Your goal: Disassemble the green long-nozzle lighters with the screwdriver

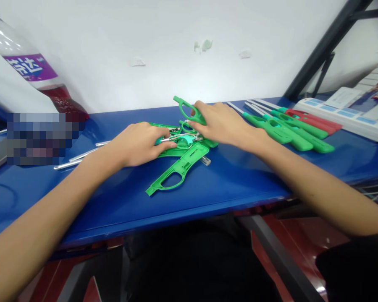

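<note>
My right hand is closed on a bright green lighter casing half, its trigger loop tilted up above the blue table. Thumb and fingers of my left hand pinch a thin metal rod with a teal piece by it; the palm hides part of it. Between and under both hands lie green casing parts, a teal part and small wires, overlapping. Nearer me rests another open green casing half, inner side up. A small clear piece sits at its upper end.
Several long-nosed green lighters and a red one lie at the right, beside a white power strip. Silver tubes lie left of my left hand. A drink bottle stands at the left, near the white wall.
</note>
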`<state>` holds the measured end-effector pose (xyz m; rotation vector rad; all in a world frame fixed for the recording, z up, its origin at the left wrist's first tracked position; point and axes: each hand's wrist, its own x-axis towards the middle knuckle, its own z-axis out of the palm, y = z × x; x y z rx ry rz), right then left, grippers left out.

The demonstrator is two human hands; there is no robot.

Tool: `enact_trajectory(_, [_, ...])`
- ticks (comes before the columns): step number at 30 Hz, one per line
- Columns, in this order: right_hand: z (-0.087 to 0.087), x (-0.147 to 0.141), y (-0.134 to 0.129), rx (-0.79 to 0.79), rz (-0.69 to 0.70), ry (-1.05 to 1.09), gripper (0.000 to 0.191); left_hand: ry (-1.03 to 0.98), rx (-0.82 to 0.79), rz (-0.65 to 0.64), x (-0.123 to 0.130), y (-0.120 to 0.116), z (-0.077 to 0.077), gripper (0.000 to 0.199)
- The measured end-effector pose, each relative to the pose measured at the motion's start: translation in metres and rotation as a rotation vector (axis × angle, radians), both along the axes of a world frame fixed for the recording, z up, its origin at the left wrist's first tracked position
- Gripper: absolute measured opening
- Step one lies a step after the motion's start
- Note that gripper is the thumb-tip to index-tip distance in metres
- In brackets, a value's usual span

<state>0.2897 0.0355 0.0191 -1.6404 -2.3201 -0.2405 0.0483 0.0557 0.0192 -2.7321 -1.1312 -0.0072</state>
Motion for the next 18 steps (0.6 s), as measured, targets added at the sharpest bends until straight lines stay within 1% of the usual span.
enact_trajectory(10, [0.0003, -0.0002, 0.0003, -0.001, 0.003, 0.004, 0.048, 0.002, -0.004, 0.009, 0.0003, -0.0002, -0.0002, 0.053])
enact_trajectory(18, [0.0002, 0.0004, 0.0001, -0.017, -0.004, 0.007, 0.048, -0.022, 0.005, -0.008, -0.0016, 0.0005, 0.0000, 0.049])
